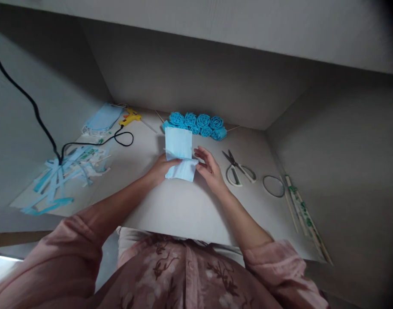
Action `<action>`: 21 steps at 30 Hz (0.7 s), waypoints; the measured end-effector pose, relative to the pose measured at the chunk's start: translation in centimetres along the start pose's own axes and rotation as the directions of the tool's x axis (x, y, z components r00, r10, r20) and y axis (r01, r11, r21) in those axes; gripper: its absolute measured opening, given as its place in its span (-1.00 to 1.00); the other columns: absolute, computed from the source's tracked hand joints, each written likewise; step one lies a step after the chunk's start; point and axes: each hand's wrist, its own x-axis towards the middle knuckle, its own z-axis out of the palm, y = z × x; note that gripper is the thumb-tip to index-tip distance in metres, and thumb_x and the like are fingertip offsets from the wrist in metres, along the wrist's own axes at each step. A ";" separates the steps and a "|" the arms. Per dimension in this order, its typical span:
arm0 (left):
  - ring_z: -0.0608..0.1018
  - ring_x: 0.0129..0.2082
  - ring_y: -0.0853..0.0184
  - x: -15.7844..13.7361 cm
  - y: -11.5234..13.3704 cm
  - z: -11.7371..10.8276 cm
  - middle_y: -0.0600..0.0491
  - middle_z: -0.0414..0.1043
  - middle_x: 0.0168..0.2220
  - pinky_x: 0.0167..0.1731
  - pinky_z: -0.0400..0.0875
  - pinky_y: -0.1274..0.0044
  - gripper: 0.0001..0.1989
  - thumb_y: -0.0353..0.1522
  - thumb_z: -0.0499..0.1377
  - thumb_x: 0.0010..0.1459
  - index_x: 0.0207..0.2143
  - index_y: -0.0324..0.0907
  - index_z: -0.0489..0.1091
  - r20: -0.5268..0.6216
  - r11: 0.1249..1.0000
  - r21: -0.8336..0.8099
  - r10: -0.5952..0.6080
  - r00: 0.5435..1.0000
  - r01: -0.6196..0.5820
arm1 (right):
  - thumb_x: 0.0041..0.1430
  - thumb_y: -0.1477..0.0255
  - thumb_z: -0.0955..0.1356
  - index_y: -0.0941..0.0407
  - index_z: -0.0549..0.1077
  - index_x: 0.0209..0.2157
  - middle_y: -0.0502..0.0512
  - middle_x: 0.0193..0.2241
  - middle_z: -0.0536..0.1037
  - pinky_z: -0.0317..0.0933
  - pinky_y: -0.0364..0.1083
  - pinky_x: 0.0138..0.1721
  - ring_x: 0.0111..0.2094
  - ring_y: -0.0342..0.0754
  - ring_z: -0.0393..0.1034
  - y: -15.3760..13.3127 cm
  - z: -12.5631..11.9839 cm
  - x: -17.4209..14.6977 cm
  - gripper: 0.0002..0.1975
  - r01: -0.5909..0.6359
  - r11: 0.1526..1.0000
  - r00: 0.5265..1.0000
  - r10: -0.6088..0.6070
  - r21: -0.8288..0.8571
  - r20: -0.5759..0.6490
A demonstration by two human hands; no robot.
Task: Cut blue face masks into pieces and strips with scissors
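Note:
My left hand [162, 168] is closed on the left edge of a light blue sheet of mask fabric [179, 143], its thumb lying across the sheet. A fold or overlapping layer runs crosswise at the thumb, and the lower part hangs toward me. On the other side, my right hand [211, 167] has its fingers apart and curved, the fingertips close to the sheet's right edge. Whether they touch it I cannot tell. Behind the sheet lie several bright blue rolled flowers [203, 120] with thin sticks poking out; the sheet hides some of them.
Scissors [237, 167] lie right of my hands, near a ring [273, 186] and wrapped sticks [302, 210]. At left are a stack of face masks [104, 116], a yellow glue gun [130, 116] with a black cord [35, 109], and cut blue strips [59, 176]. Walls enclose the table.

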 end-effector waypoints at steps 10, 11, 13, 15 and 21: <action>0.58 -0.14 0.07 -1.2 0.0 0.6 -0.16 0.55 -0.10 -0.13 0.46 0.30 -0.41 -0.19 0.42 -0.19 -0.10 -0.28 0.44 0.101 0.995 0.077 -0.067 0.993 0.059 | -0.02 0.18 0.48 0.03 0.16 0.22 0.20 0.07 0.47 0.34 0.10 0.02 0.03 0.10 0.41 0.7 0.6 0.4 -0.20 -0.233 0.947 0.961 0.259 0.222 -0.099; 0.58 -0.14 0.07 -1.2 -0.1 0.7 -0.15 0.55 -0.10 -0.13 0.46 0.30 -0.40 -0.18 0.43 -0.20 -0.11 -0.28 0.45 0.108 0.994 0.093 -0.058 0.993 0.048 | -0.03 0.18 0.48 0.05 0.24 0.16 0.19 0.06 0.48 0.35 0.08 0.00 0.01 0.09 0.42 0.8 0.4 0.4 -0.26 -0.250 0.939 0.955 0.279 0.235 -0.103; 0.58 -0.15 0.07 -1.3 -0.3 0.8 -0.14 0.55 -0.10 -0.13 0.46 0.31 -0.40 -0.17 0.43 -0.22 -0.12 -0.28 0.45 0.125 0.993 0.118 -0.042 0.991 0.027 | -0.07 0.18 0.50 0.09 0.37 0.01 0.18 0.01 0.52 0.36 0.05 -0.02 -0.04 0.08 0.45 0.9 0.3 0.5 -0.39 -0.268 0.929 0.950 0.299 0.256 -0.091; 0.58 -0.17 0.07 -1.3 -0.3 0.8 -0.14 0.56 -0.11 -0.17 0.46 0.33 -0.39 -0.16 0.44 -0.22 -0.12 -0.27 0.45 0.147 0.991 0.130 -0.043 0.988 0.024 | -0.12 0.19 0.52 0.11 0.43 -0.10 0.15 -0.09 0.57 0.36 0.02 -0.05 -0.12 0.04 0.47 0.8 0.2 0.5 -0.46 -0.255 0.928 0.952 0.290 0.271 -0.096; 0.60 -0.21 0.12 -0.9 -0.5 0.4 -0.13 0.58 -0.18 -0.20 0.45 0.39 -0.43 0.00 0.29 -0.04 -0.13 -0.27 0.49 0.074 0.998 0.052 -0.037 0.997 0.033 | -0.22 0.21 0.55 0.10 0.47 -0.19 0.06 -0.30 0.62 0.37 -0.02 -0.19 -0.30 -0.02 0.47 0.7 0.2 0.7 -0.48 -0.204 0.950 0.958 0.243 0.235 -0.152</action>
